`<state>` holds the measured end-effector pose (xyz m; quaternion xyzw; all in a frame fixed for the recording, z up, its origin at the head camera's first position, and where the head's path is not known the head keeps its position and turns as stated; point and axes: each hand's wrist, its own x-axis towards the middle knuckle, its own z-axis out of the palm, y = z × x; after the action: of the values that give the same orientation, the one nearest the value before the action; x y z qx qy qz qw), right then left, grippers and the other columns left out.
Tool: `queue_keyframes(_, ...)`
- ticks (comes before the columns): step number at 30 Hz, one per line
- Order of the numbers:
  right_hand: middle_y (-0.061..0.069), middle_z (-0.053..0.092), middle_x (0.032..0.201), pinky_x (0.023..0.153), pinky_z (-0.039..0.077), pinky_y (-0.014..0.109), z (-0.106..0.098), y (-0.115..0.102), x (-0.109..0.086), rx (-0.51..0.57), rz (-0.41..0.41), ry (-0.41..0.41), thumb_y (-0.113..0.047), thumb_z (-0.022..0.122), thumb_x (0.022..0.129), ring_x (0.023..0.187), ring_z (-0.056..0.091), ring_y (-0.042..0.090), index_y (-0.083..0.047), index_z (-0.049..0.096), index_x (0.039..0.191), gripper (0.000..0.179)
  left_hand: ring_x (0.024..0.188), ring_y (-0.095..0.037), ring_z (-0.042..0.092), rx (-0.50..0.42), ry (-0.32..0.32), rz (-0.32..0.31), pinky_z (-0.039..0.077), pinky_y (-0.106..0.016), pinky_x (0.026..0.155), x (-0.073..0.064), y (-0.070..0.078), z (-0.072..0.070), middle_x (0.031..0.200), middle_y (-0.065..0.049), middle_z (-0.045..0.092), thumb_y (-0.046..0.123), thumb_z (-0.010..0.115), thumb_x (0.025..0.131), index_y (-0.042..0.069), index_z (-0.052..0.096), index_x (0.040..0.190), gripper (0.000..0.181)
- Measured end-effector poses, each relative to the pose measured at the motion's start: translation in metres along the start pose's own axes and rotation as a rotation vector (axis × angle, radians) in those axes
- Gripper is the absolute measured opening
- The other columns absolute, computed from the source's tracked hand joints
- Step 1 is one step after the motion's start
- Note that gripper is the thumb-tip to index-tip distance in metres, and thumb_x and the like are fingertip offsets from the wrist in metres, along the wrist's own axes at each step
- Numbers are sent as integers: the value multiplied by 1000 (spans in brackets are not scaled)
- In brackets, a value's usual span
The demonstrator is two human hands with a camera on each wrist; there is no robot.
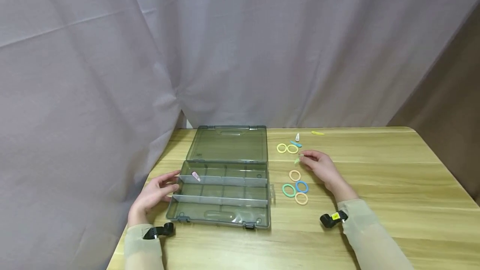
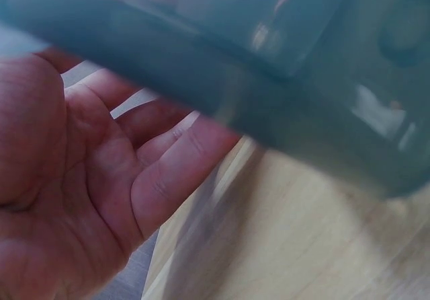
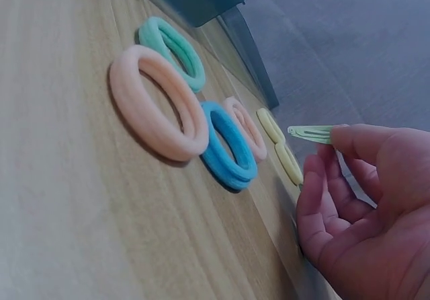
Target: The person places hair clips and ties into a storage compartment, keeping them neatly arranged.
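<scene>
My right hand [image 1: 318,165] pinches a pale green snap hair clip [image 3: 311,134] between thumb and fingers, raised off the table. My left hand [image 1: 153,193] is at the left side of a grey see-through divided box [image 1: 221,222], its fingers reaching to the wall. In the left wrist view the fairly straight fingers [image 2: 176,172] meet the box edge, which hides some fingertips. A pink hair clip [image 1: 196,176] lies in the box's back row. Near my right hand are two yellow hair ties [image 1: 281,152], a blue clip [image 1: 296,143] and a white clip [image 1: 297,137].
The box lid [image 1: 226,143] is folded back flat behind it. Right of the box lie a green hair tie [image 1: 285,193], a blue hair tie [image 3: 230,151] and two peach ones [image 3: 158,105]. A yellow clip [image 1: 318,133] is at the table's back edge, before a grey curtain [image 1: 262,53].
</scene>
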<state>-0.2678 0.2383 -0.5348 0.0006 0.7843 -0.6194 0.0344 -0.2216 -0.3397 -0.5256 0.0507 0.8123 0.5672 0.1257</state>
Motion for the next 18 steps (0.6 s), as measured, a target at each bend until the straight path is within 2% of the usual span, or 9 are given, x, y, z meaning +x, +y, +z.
queue_keyframes(4, 19, 72, 121, 90, 58, 23, 6, 2, 2, 78, -11, -18, -14, 65, 109, 101, 69, 7, 15, 57, 138, 42, 121, -35, 67, -2, 3, -3, 63, -40, 77, -2, -2, -4, 151, -32, 52, 14, 73, 103, 0, 47, 160, 64)
queue_keyframes(9, 5, 74, 108, 87, 59, 25, 11, 2, 2, 137, -11, -19, -8, 65, 108, 95, 71, 9, 16, 53, 139, 41, 120, -34, 67, -3, 1, 3, 63, -40, 77, -2, -4, -7, 151, -32, 52, 14, 73, 103, -1, 47, 160, 64)
queue_keyframes(15, 5, 72, 110, 90, 59, 27, 17, -2, 1, 125, -18, -13, -11, 68, 106, 96, 68, 7, 12, 52, 146, 49, 120, -33, 66, -11, 17, -14, 63, -40, 77, -2, -7, -10, 151, -32, 52, 13, 73, 103, -1, 46, 160, 65)
queue_keyframes(18, 4, 72, 110, 91, 59, 26, 19, -5, 2, 114, -21, 0, -12, 69, 106, 96, 68, 5, 12, 54, 144, 47, 120, -34, 66, -7, 24, -13, 63, -40, 77, 0, -7, -13, 150, -31, 53, 14, 73, 103, -1, 46, 160, 65)
